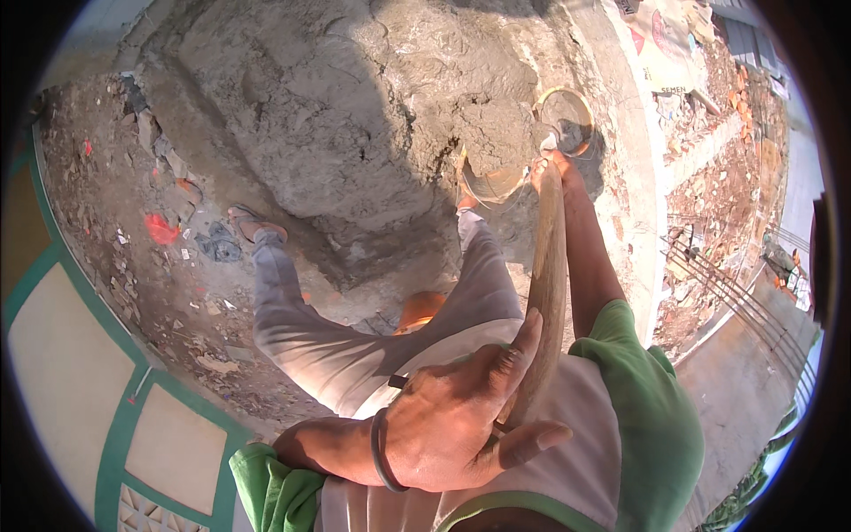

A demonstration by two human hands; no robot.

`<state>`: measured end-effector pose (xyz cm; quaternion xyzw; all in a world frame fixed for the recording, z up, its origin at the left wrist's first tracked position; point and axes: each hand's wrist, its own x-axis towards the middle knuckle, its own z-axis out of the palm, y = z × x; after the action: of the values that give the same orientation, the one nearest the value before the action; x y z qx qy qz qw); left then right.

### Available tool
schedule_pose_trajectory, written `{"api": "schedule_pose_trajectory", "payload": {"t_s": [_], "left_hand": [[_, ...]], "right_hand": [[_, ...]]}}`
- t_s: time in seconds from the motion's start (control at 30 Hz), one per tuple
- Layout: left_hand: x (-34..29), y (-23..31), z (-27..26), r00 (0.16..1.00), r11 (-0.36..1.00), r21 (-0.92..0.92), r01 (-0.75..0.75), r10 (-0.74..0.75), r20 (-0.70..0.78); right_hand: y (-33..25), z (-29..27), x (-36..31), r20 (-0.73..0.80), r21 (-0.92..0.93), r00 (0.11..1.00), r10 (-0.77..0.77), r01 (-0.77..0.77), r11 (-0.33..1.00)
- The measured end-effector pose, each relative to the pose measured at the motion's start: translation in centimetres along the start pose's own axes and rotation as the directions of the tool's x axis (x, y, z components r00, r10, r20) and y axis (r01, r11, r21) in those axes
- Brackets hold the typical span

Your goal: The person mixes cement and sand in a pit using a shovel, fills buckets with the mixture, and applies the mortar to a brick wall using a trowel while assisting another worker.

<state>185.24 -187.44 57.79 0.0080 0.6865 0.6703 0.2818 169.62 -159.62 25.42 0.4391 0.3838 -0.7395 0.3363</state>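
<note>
A long wooden handle [548,257] runs from near my chest out toward the grey wet mortar [319,133]. Around its near end lies my left hand [461,408], index finger and thumb stretched along the wood, the other fingers hidden beneath. Far out on the same handle, my right hand [551,168] grips it with the arm extended. Next to that hand sit two round buckets smeared with mortar: one bucket [567,115] just beyond it, the other bucket [492,183] to its left with a thin wire bail. Whatever is fixed to the handle's far end is hidden.
An orange bucket [421,310] stands between my legs. My sandalled left foot [257,223] is at the mortar's edge. Rubble [177,293] covers the ground at left, beside a green-framed wall [80,355]. At right are a paper sack [660,44] and steel bars [736,301].
</note>
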Motion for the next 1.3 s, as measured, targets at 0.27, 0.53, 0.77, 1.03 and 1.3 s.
{"api": "schedule_pose_trajectory", "payload": {"t_s": [0.27,0.53,0.77,1.03,1.3], "left_hand": [[0.1,-9.3,-5.9,0.984,0.982,0.117,0.145,-0.155,0.086],[-2.7,-46.8,-14.1,0.758,0.27,0.837,0.477,-0.608,-0.236],[-8.3,-58.3,-7.6,0.667,0.207,0.731,0.65,-0.618,-0.417],[-7.0,-49.4,-2.5,0.902,0.839,0.338,0.425,-0.36,-0.239],[-10.3,-34.1,-5.8,0.646,0.797,-0.169,0.579,-0.576,-0.502]], "right_hand": [[4.6,-6.2,3.0,-0.282,0.067,0.953,-0.112,0.136,0.988],[23.5,-5.1,17.1,-0.157,0.455,0.973,-0.166,0.221,0.863],[23.5,2.3,4.8,-0.048,0.273,0.987,-0.155,0.162,0.948],[16.7,19.9,10.3,0.2,-0.28,0.838,-0.508,0.545,0.79],[28.9,24.4,28.6,0.013,-0.63,0.983,0.182,-0.134,0.765]]}}
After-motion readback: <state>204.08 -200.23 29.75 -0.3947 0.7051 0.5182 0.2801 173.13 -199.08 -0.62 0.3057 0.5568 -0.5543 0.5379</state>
